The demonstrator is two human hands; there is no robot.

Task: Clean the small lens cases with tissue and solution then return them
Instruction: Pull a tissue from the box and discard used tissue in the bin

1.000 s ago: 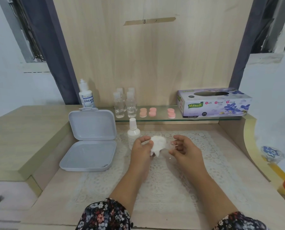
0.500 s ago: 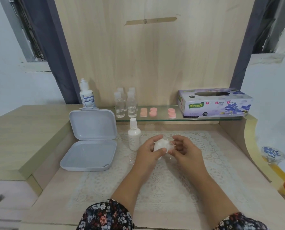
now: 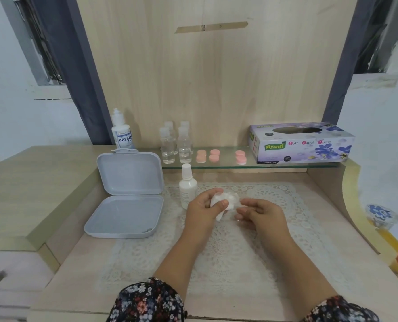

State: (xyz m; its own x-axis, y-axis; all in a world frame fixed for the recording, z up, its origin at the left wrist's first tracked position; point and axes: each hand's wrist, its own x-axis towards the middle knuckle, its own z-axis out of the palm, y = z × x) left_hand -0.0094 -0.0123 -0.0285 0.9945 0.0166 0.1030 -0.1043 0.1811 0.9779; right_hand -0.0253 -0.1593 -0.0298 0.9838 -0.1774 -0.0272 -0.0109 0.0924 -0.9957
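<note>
My left hand (image 3: 203, 206) grips a crumpled white tissue (image 3: 220, 202), with something small and translucent bundled at its top. My right hand (image 3: 259, 212) sits just right of the tissue, fingers curled, pinching a small pale lens case piece (image 3: 241, 205) that is mostly hidden. Both hands hover over a lace mat (image 3: 239, 247). Several pink-capped lens cases (image 3: 214, 155) lie on the glass shelf (image 3: 216, 166) behind. A white spray bottle (image 3: 187, 187) stands left of my left hand. A solution bottle (image 3: 121, 133) stands at the back left.
An open grey plastic box (image 3: 126, 196) lies to the left on the desk. Several clear small bottles (image 3: 177, 145) stand on the shelf beside the lens cases. A purple tissue box (image 3: 300, 142) fills the shelf's right end. A raised wooden ledge (image 3: 31, 187) borders the left.
The tissue hung loosely from my left hand, then both hands closed together around it. Now my right hand has drawn slightly away to the right, leaving a small gap.
</note>
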